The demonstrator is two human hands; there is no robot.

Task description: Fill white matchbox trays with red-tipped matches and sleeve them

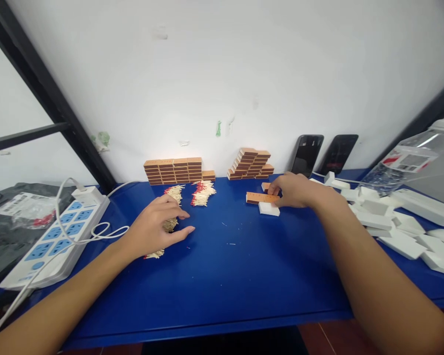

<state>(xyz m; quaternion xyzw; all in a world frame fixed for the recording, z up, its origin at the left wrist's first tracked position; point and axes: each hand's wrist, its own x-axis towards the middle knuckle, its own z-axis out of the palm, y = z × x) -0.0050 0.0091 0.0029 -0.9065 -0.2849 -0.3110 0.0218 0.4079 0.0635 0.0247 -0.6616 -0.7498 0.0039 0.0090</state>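
My left hand (159, 224) rests on a pile of red-tipped matchsticks (170, 224) on the blue table (229, 276), its fingers curled over them in a loose grasp. A second matchstick heap (203, 192) lies just beyond. My right hand (294, 190) reaches toward the back of the table, fingers closed on a brown matchbox sleeve (261, 198). A white inner tray (269, 209) lies right below that hand.
Two stacks of brown matchboxes (173, 170) (250, 164) stand against the wall. Several white trays (399, 222) lie scattered at the right. A white power strip (59, 234) with cable sits left. Two dark phones (306, 154) lean on the wall.
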